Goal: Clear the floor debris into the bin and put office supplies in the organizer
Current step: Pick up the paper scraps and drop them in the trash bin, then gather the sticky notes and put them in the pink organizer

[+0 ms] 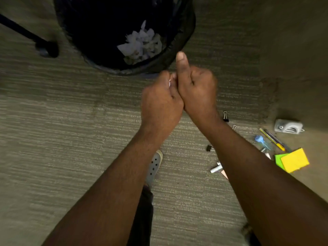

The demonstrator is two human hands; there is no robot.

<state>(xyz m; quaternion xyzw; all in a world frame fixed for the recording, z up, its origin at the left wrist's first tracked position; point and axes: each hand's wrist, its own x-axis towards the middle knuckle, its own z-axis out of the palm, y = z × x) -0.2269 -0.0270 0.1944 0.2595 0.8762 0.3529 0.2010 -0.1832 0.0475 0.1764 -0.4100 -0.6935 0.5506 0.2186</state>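
A black-lined bin (pixel 179 54) stands on the carpet ahead, with crumpled white paper (pixel 142 43) at its bottom. My left hand (pixel 159 100) and my right hand (pixel 197 89) are pressed together just in front of the bin's near rim. The left hand's fingers are curled round a small white scrap (pixel 170 83), of which only a sliver shows. The right hand's fingers are curled too and its thumb sticks up; I see nothing in it. Office supplies lie on the floor at the right: binder clips (pixel 225 117), yellow sticky notes (pixel 295 159), a yellow utility knife (pixel 273 139).
A grey stapler-like device (pixel 288 126) lies at the far right beside a blue-capped item (pixel 259 139). A small white cylinder (pixel 215 169) lies near my right forearm. A dark chair leg with a caster (pixel 47 47) stands left of the bin. My grey shoe (pixel 154 166) is below my hands.
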